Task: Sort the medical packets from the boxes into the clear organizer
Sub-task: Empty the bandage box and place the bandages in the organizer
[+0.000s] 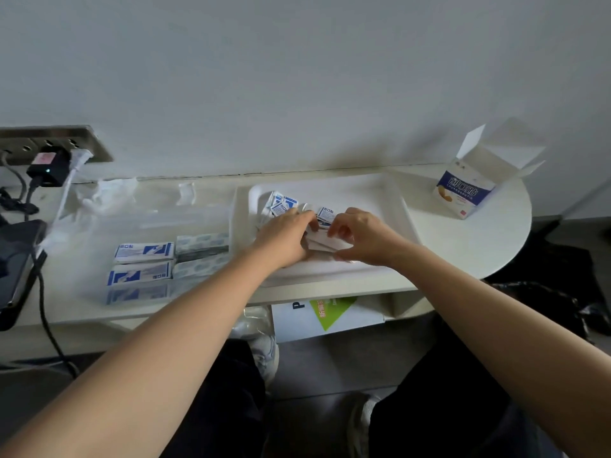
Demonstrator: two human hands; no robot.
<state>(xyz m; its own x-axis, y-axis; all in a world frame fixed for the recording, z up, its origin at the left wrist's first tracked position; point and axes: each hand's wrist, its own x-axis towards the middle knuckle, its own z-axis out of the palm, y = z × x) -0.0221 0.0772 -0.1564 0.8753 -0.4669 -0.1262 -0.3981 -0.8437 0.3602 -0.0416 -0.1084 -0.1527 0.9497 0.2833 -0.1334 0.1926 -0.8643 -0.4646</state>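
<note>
**Both hands on packet stack in tray, centre frame**

Both forearms run in from the bottom corners and meet over the white tray (401, 206) at frame centre. Wrists roughly straight, palms down.

- left hand (291, 233): fingers bent, tips curled over the left end of the stack of white packets (325, 242). Narrow grip on the stack; thumb hidden under the hand.
- right hand (360, 233): fingers curled inward, thumb low along the near edge, pinching the right end of the same stack. Knuckles raised, fingertips pointing at the left hand's.
- The fingertips of the two hands are close together above the stack; cannot tell whether they touch.

Task items:
- The stack sits inside the tray, between and partly under the hands.
- loose blue-and-white packets (281, 203) lie in a heap in the tray just behind the left hand's fingers.
- clear organizer (148, 219) sits left of the tray, just beside it. Its near compartments hold blue-and-white packets in rows on the left and pale patterned ones on the right.
- open box (466, 190) stands upright at upper right of the table (463, 246), flaps up, well apart from the hands.

Upper left: power strip (49, 140) with a black adapter (46, 170) plugged in.
</note>
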